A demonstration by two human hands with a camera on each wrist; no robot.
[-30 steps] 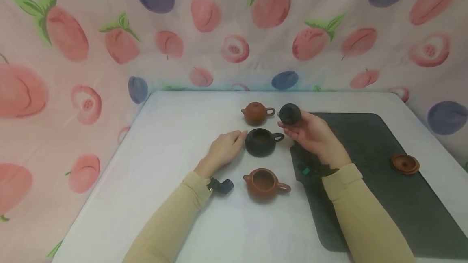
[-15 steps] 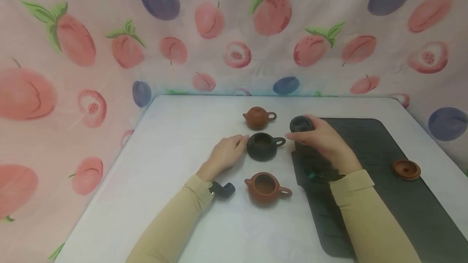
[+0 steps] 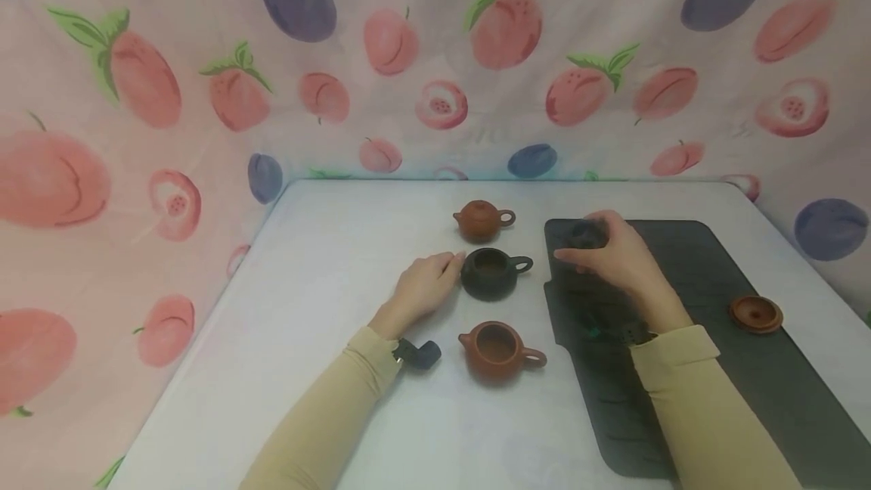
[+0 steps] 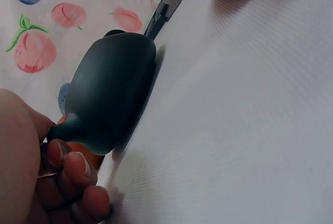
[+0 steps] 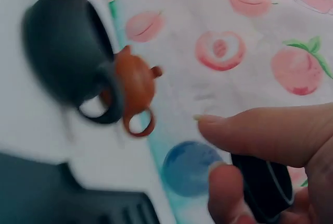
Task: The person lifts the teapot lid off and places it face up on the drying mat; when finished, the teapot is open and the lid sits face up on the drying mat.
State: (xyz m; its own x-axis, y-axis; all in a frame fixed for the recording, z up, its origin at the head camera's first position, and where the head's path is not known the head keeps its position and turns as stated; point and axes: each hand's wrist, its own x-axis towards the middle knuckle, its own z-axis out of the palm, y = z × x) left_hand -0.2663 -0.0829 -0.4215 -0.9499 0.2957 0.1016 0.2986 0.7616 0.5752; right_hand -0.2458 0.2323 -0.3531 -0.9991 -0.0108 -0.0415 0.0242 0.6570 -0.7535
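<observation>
Now right hand [image 3: 622, 259] holds one lid [image 3: 588, 234] near tray [image 3: 690, 267] edge; left hand [image 3: 420, 284] pinches black pot [image 3: 488, 286], one of three, off tray.

Booth-like corner: white table [image 3: 327, 263], fruit-print cloth [image 3: 503, 89]

Gap between dark teapot [image 3: 488, 284] and black tray [image 3: 708, 278]; handle [image 3: 531, 263] juts in.

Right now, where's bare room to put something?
Bare: the white table between the left sleeve and the fruit-print cloth; the dark tray between the right hand and brown lid. Crowded: where the left hand pinches the black teapot between two brown teapots.
</observation>
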